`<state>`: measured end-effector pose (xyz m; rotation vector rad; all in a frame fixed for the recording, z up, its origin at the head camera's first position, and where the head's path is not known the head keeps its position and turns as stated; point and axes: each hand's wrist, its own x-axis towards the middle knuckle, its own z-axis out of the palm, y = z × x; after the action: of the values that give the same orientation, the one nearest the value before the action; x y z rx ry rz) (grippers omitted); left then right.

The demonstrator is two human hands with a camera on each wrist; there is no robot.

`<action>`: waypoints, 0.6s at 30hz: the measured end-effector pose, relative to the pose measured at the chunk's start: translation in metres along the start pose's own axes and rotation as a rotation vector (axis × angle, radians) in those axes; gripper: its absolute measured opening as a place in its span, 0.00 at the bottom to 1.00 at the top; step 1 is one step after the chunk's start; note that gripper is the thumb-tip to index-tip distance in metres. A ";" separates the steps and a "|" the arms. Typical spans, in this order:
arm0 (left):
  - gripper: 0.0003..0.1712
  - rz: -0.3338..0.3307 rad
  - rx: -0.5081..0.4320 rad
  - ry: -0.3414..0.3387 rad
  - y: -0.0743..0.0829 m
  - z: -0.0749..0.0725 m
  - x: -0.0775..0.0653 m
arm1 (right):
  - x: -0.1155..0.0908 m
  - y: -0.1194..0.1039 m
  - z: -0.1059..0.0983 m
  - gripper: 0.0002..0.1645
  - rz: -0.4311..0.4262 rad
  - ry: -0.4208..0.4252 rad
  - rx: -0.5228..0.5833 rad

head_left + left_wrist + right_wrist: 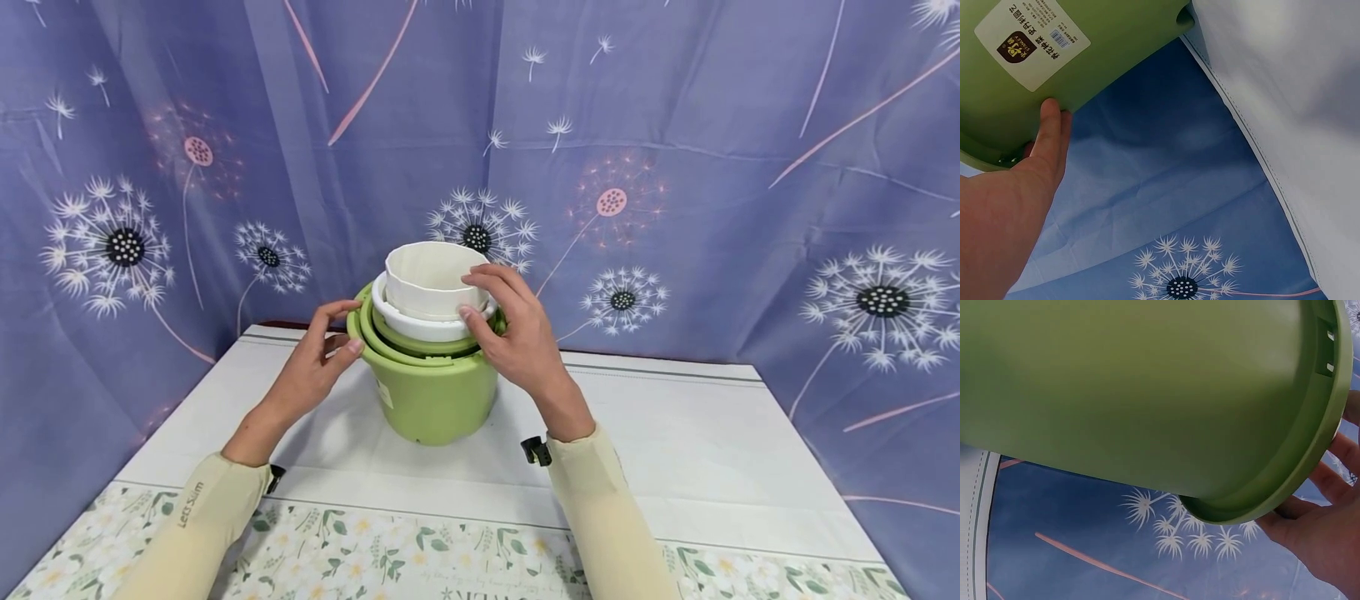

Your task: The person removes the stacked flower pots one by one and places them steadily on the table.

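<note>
A large green plastic flower pot (pixel 435 400) stands upright on the table. Nested inside it are another green pot (pixel 378 335), a white round-rimmed pot (pixel 427 327) and, topmost, a white pot with a faceted rim (pixel 423 298). My left hand (pixel 311 367) holds the large pot's left rim, thumb toward the front. From below, straight fingers (pixel 1049 134) lie against its outer wall, near a white label (pixel 1032 42). With thumb on the outer wall and fingertips at the rim, my right hand (pixel 517 333) pinches the topmost white pot.
The table (pixel 660 450) wears a white cloth with a floral front border (pixel 360 554). Purple curtains (pixel 675 108) with dandelion prints hang behind it and at both sides, close behind the pots.
</note>
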<state>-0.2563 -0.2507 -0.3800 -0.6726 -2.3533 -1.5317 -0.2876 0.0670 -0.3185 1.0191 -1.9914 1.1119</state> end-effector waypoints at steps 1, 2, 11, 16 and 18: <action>0.31 0.001 0.000 0.001 0.000 0.000 0.000 | 0.000 0.000 0.000 0.20 -0.001 0.003 -0.002; 0.31 0.002 -0.001 0.001 0.000 0.000 0.000 | 0.000 0.000 0.001 0.19 -0.001 0.005 -0.003; 0.31 0.012 0.001 0.004 0.000 0.001 0.000 | 0.000 0.000 0.003 0.16 0.016 0.019 0.013; 0.31 0.007 0.009 0.004 0.000 0.000 0.000 | 0.001 0.001 0.003 0.13 0.025 0.029 0.029; 0.31 0.004 0.012 0.004 -0.001 0.000 0.000 | 0.001 0.001 0.003 0.13 0.027 0.032 0.028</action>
<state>-0.2570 -0.2508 -0.3807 -0.6703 -2.3543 -1.5152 -0.2893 0.0645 -0.3195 0.9850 -1.9751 1.1662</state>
